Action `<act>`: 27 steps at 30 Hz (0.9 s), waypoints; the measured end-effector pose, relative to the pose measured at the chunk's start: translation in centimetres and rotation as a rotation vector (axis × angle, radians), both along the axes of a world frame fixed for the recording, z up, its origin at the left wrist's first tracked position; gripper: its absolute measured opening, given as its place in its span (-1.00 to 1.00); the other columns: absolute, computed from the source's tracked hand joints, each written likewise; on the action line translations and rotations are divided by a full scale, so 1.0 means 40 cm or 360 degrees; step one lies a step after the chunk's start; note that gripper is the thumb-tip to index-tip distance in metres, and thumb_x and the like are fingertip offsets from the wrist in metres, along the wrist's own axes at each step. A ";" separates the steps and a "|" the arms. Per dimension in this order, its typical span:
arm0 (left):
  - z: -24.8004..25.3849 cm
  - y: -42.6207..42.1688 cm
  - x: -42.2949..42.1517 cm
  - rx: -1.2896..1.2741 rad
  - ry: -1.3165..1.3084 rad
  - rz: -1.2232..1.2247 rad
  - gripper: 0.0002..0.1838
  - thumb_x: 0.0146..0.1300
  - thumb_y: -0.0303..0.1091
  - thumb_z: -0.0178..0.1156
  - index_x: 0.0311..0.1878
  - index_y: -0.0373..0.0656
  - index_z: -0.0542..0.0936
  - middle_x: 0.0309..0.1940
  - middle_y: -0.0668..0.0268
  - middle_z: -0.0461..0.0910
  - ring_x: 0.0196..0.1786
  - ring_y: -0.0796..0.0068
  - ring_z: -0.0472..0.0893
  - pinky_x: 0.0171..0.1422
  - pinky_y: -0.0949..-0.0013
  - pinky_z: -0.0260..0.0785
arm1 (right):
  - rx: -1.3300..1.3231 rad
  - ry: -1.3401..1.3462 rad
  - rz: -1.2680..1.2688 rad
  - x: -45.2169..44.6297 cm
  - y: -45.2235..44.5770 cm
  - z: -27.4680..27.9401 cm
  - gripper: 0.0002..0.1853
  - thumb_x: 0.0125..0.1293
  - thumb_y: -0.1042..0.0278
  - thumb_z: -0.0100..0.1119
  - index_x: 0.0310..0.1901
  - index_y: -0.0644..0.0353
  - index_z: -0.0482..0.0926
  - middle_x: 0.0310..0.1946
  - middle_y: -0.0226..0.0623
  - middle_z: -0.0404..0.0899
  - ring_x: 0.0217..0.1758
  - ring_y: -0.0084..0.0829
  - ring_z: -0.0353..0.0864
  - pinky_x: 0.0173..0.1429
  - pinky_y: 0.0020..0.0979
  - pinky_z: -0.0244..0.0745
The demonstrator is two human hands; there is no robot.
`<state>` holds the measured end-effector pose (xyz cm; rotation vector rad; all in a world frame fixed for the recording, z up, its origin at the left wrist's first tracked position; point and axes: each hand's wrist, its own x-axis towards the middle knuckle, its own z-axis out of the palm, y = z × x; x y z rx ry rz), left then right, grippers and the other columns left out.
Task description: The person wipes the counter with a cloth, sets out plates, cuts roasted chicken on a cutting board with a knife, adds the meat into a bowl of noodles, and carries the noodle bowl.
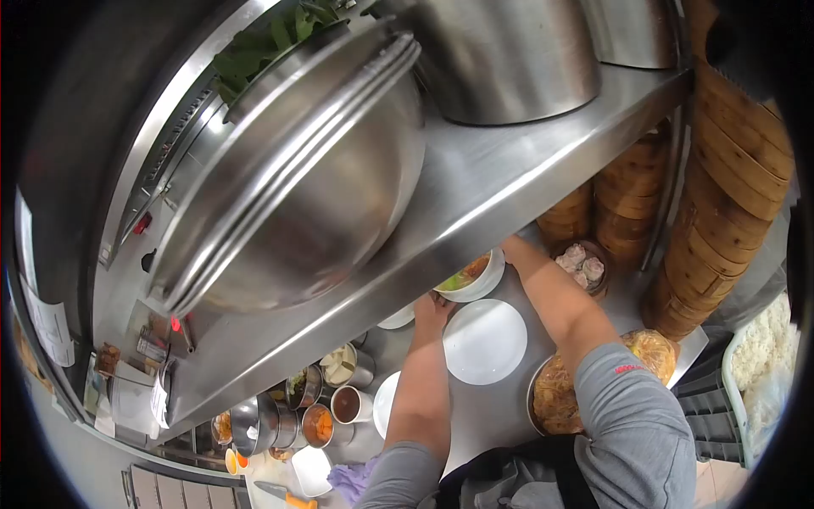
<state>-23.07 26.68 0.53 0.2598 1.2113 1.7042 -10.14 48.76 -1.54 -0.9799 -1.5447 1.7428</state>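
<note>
A white bowl with green and orange-brown food in it shows partly below the steel shelf's edge. My left hand grips the bowl's near left side, fingers curled at its rim. On the opposite side my right hand is at the rim, its fingers mostly hidden by the shelf. Just below the bowl lies a round white plate. Other white dishes are partly covered by my left forearm, among them a plate.
Overhead, a steel shelf carries large nested metal bowls and a steel pot. Bamboo steamers stack at right, near a basket of dumplings. Ingredient tins, a brown-filled cup and a knife lie left.
</note>
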 end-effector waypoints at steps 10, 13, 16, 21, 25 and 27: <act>-0.057 0.006 -0.038 0.0317 -0.0275 -0.0088 -0.51 0.52 -0.02 -0.26 0.40 0.01 0.20 0.39 0.19 0.23 0.41 0.07 0.23 0.47 -0.27 -0.03 | -0.0299 0.0187 -0.0166 -0.054 0.017 -0.053 -0.50 0.39 -0.05 0.03 0.10 0.23 0.57 0.10 -0.10 0.54 0.06 -0.23 0.58 0.17 -0.16 0.43; -0.034 0.012 -0.026 0.0312 -0.0309 -0.0026 -0.51 0.52 -0.01 -0.22 0.39 0.00 0.21 0.37 0.18 0.25 0.42 0.07 0.22 0.47 -0.28 -0.03 | -0.0337 0.0235 -0.0129 -0.038 0.022 -0.015 -0.51 0.40 -0.04 0.02 0.10 0.22 0.56 0.09 -0.10 0.55 0.06 -0.23 0.58 0.17 -0.16 0.43; 0.007 -0.016 0.004 0.0461 0.0020 -0.0151 -0.51 0.52 0.01 -0.17 0.39 0.01 0.22 0.35 0.17 0.27 0.40 0.09 0.25 0.46 -0.29 -0.02 | -0.0412 0.0323 -0.0054 -0.031 0.018 0.039 -0.51 0.40 -0.04 0.01 0.11 0.22 0.55 0.09 -0.10 0.55 0.07 -0.23 0.58 0.18 -0.16 0.43; 0.127 -0.083 0.039 0.0286 -0.0049 0.0029 -0.49 0.50 0.04 -0.12 0.38 0.02 0.23 0.29 0.17 0.31 0.34 0.14 0.31 0.43 -0.30 0.03 | -0.0517 0.0475 0.0166 -0.035 -0.035 0.173 -0.52 0.42 -0.03 -0.01 0.13 0.21 0.54 0.08 -0.11 0.55 0.08 -0.23 0.58 0.20 -0.16 0.43; 0.201 -0.223 0.067 0.0365 -0.0154 0.0093 -0.46 0.51 0.03 -0.14 0.42 -0.01 0.14 0.31 0.09 0.24 0.37 0.08 0.26 0.44 -0.28 -0.01 | -0.0575 0.0536 0.0394 -0.040 -0.141 0.258 -0.52 0.43 -0.02 -0.03 0.14 0.20 0.53 0.08 -0.11 0.55 0.08 -0.23 0.57 0.21 -0.16 0.43; 0.254 -0.321 0.098 0.0328 -0.0167 0.0233 -0.43 0.51 0.04 -0.14 0.44 -0.03 0.10 0.34 0.07 0.20 0.38 0.05 0.25 0.45 -0.27 -0.02 | -0.0552 0.0526 0.0534 -0.018 -0.237 0.282 -0.52 0.43 -0.02 -0.03 0.14 0.20 0.52 0.08 -0.11 0.56 0.08 -0.23 0.57 0.21 -0.17 0.43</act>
